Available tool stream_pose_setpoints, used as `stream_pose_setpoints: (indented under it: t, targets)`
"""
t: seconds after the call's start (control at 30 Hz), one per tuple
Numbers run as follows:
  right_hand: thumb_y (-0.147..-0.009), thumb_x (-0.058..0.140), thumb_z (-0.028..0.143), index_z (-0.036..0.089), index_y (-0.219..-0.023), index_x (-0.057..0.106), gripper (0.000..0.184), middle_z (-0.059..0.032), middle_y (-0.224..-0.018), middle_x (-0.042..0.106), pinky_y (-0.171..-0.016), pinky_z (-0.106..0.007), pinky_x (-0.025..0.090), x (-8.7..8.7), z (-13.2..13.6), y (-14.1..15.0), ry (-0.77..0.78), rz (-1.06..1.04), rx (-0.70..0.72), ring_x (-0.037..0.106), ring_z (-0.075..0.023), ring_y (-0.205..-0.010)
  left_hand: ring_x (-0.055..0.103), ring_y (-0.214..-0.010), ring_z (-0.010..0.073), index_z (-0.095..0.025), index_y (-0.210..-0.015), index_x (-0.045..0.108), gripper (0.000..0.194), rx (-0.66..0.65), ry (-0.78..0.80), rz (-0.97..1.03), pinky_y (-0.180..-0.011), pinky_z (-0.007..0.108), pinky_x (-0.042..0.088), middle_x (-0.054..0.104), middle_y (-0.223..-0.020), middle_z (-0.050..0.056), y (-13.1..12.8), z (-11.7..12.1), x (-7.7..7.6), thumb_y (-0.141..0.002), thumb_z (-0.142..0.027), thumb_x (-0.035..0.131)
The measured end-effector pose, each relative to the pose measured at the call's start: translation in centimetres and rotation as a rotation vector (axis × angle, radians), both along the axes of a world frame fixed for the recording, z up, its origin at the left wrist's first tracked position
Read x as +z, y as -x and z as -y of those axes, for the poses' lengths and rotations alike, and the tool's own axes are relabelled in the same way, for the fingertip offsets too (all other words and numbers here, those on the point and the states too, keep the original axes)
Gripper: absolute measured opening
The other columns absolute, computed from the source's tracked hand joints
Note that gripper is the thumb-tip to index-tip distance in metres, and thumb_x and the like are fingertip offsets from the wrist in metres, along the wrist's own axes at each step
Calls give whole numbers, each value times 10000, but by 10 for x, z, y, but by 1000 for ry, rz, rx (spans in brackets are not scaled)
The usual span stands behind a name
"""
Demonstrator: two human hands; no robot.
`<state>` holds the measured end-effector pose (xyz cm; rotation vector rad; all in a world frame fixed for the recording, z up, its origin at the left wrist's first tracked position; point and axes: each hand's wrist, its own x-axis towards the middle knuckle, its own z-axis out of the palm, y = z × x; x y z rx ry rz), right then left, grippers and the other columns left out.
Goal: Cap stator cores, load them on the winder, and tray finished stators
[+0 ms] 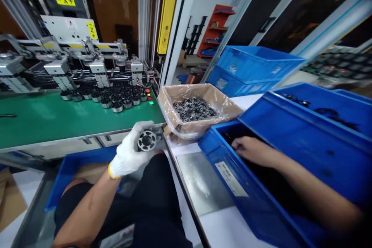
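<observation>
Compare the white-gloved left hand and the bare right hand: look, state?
Look: the left hand wears a white fabric glove with a yellow cuff edge; the right hand is bare.
Grip: the left hand holds a round, slotted, grey metallic part; whether the right hand holds anything can't be seen.
Place: the left hand is near the green worktop; the right hand reaches into an open blue plastic bin.
Shared: both forearms are bare.

Soft glare (on the metal plate (203, 183))
</observation>
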<state>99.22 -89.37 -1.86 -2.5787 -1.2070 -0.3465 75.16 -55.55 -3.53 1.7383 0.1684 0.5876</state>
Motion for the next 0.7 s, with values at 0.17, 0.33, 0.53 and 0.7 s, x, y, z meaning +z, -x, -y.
stream_pose_setpoints:
  t: [0.17, 0.33, 0.53, 0.7]
  targets:
    - [-901, 584, 95, 89, -851, 770, 193, -172, -787, 757, -657, -312, 463, 63, -18, 7, 109, 53, -258, 691, -197, -661, 712, -1153, 278, -288, -1397, 606, 821, -124, 322, 38, -944, 360, 614, 703, -1317, 117, 1, 5, 3, -657, -420, 935]
    - [-918, 708, 149, 133, -1042, 698, 125, -127, -922, 758, -770, -291, 571, 63, -72, 92, -412, 475, 306, 722, -201, -861, 714, -867, 169, -316, -1479, 575, 826, -474, 719, 107, -689, 257, 585, 695, -1303, 118, -11, 37, -15, -796, -744, 755]
    - [-874, 789, 128, 107, -1020, 650, 203, -92, -879, 715, -699, -282, 608, 16, -94, 146, -560, 336, 618, 678, -169, -790, 684, -1204, 254, -338, -1530, 536, 960, -561, 597, 164, -986, 295, 591, 647, -1439, 80, -20, 66, -37, -678, -436, 968]
    - [-960, 644, 93, 115, -1110, 670, 154, -113, -1023, 684, -769, -265, 628, 15, -86, 137, -400, 304, 624, 673, -167, -937, 725, -1112, 208, -332, -1491, 554, 867, -486, 466, 176, -1000, 297, 597, 723, -1272, 37, -24, 75, -34, -724, -237, 946]
